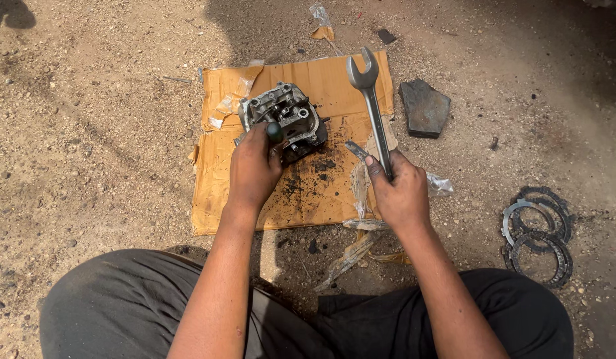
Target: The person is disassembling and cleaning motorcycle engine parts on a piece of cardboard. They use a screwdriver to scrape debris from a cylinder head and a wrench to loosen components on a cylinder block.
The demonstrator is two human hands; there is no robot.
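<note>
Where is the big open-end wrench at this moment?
In the head view, the wrench is in the right hand, its open end over the cardboard's far right corner, beside the flat dark stone.

One open-end spanner [372, 106]. One engine cylinder head [286, 119]. One dark-handled tool [275, 131], only handle visible. One flattened cardboard sheet [321, 193]. One flat dark stone [424, 108]. Ring-shaped clutch plates [537, 234]: several in overlapping pile, exact count unclear. Two hands: left [253, 169], right [400, 189].
</note>
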